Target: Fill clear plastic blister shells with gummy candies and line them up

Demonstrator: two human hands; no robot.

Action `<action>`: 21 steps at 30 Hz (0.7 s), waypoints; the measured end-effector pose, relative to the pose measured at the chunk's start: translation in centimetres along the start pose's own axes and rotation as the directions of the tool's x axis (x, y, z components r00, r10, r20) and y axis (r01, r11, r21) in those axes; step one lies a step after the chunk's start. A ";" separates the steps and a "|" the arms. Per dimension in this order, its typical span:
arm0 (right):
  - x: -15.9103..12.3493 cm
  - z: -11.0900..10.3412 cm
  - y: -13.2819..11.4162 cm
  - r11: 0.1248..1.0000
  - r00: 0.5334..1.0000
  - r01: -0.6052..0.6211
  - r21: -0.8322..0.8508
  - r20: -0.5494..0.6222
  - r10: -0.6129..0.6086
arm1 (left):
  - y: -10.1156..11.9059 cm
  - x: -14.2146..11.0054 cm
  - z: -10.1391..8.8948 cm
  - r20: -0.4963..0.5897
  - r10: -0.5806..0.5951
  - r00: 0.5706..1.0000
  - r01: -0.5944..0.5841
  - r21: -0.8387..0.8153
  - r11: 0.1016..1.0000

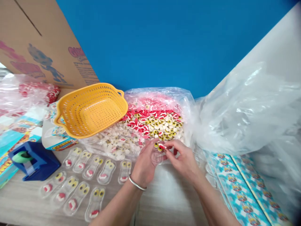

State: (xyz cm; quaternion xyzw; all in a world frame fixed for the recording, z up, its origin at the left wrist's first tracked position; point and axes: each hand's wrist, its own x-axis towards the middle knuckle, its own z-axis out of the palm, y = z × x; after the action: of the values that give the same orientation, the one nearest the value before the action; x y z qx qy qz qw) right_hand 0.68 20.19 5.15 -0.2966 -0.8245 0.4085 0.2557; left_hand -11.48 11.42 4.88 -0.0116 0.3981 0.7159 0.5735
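Through the head camera I see the thumb and forefinger [165, 148] of the right hand [181, 160] pinched closed on a red-and-white gummy [161, 146]. The pinch sits at the top of a clear moulded tray [157, 158], and I can't tell whether the gummy touches it. The left hand [145, 166] has its fingers curled around that tray, seemingly to steady it under the pinch. A pair of yellow gummy eyes [157, 147] sits by the pinch, partly hidden. A metal bangle [136, 183] circles the left wrist.

Just beyond the hands, at center frame, a clear plastic bag [152, 97] lies open around a heap of gummies [152, 124], probably to keep them within easy reach. Filled trays [94, 203] lie in rows at lower left, apparently set apart to avoid overlap. A yellow perforated basket [91, 110] rests on the bag's left edge, and a blue tape dispenser [34, 160] stands at left. Printed card sheets [244, 188] lie at lower right.
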 end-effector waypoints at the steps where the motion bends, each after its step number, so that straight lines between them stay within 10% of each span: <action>1: -1.2 -0.5 -0.4 0.996 0.998 0.067 -0.054 0.008 -0.067 | -0.3 -0.3 0.3 0.012 -0.011 1.000 0.010 0.025 1.000; 10: -9.3 -4.0 -1.8 0.877 0.973 0.226 -0.424 0.142 -0.182 | -5.8 -3.7 3.3 0.080 -0.135 0.988 0.112 0.241 0.964; 16: -14.0 -6.5 -1.6 0.957 0.997 0.039 -0.288 -0.053 -0.057 | -9.6 -4.7 5.3 0.094 -0.240 0.966 0.201 0.312 0.929; 21: -15.3 -7.2 -0.3 0.944 0.925 -0.293 -0.150 -0.293 0.241 | -11.9 -5.4 6.7 0.123 -0.257 0.959 0.202 0.340 0.918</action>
State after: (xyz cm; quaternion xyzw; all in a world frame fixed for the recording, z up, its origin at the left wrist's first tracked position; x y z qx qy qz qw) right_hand 15.99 13.11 6.55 -0.4825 -0.7687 0.3143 0.2783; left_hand 3.20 11.22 5.42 0.0952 0.4574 0.5667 0.6786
